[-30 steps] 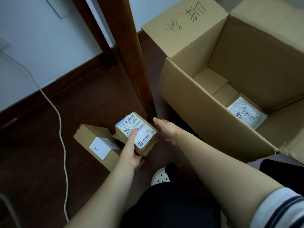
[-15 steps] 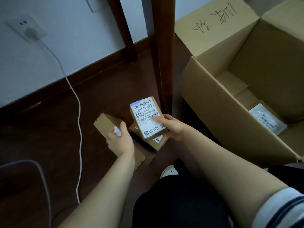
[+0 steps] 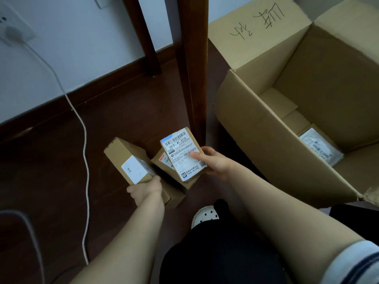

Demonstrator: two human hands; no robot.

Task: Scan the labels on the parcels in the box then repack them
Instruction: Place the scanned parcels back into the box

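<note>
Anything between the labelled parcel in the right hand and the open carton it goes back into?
Partly. The labelled parcel in the right hand sits left of the carton; the wooden table leg rises just behind it, and the carton's near wall must be cleared by lifting over.

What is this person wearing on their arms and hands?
Both hands, left hand and right hand, are bare: no gloves, rings or watch visible. Both forearms are uncovered. On the right upper arm a short pale sleeve with dark stripes shows.

surface: dark wood floor | on it: open cardboard box; white cable; table legs
</note>
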